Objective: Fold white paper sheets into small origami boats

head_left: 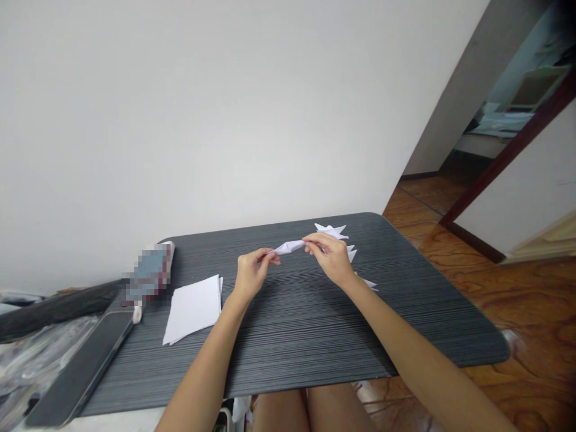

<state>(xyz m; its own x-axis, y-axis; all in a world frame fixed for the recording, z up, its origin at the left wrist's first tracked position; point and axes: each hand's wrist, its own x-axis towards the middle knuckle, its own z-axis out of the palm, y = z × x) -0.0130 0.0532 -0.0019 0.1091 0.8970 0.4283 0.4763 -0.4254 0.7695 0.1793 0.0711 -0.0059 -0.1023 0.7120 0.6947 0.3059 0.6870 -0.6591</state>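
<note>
Above the dark table [288, 336], a slim folded piece of white paper [289, 246] is stretched between my two hands. My left hand [255, 270] pinches its left end between thumb and fingers. The right end is gripped by the fingertips of my right hand [330, 257]. Behind and beside my right hand lie several white folded-paper pieces with pointed tips, among them one at the back [332, 230]; my hand and forearm partly hide the others. To the left of my left forearm rests a stack of white paper sheets [193, 308].
At the table's left edge lies a pixelated object [148, 273] near a long dark flat panel [85, 366]. A white wall [252, 120] rises behind the table. Wooden floor [517, 318] and a doorway are on the right. My legs [310, 411] are under the front edge.
</note>
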